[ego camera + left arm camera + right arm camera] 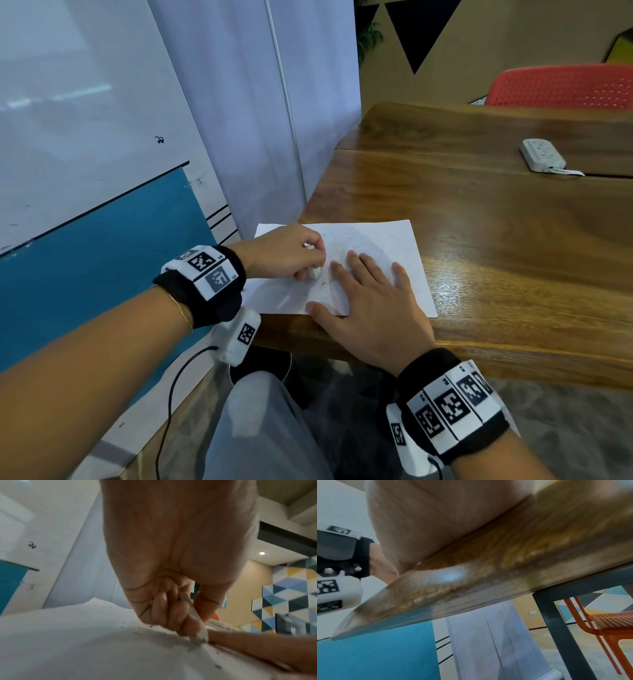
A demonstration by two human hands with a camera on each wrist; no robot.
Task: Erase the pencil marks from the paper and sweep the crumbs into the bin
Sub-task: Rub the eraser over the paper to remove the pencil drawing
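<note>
A white sheet of paper (387, 246) lies at the near left corner of the wooden table (496, 240). My left hand (291, 253) grips a white eraser (314, 272) and holds its tip down on the paper (68, 642). In the left wrist view the eraser (197, 626) has a grey, smudged tip, and dark crumbs (217, 666) lie scattered around it. My right hand (373, 301) lies flat on the sheet with fingers spread, just right of the eraser. Faint pencil traces show on the paper.
A white power strip (543, 154) lies at the table's far right. A red chair (561, 85) stands behind the table. A whiteboard and blue panel (85, 257) stand to the left. A dark round object (270, 363) sits under the table edge by my knee.
</note>
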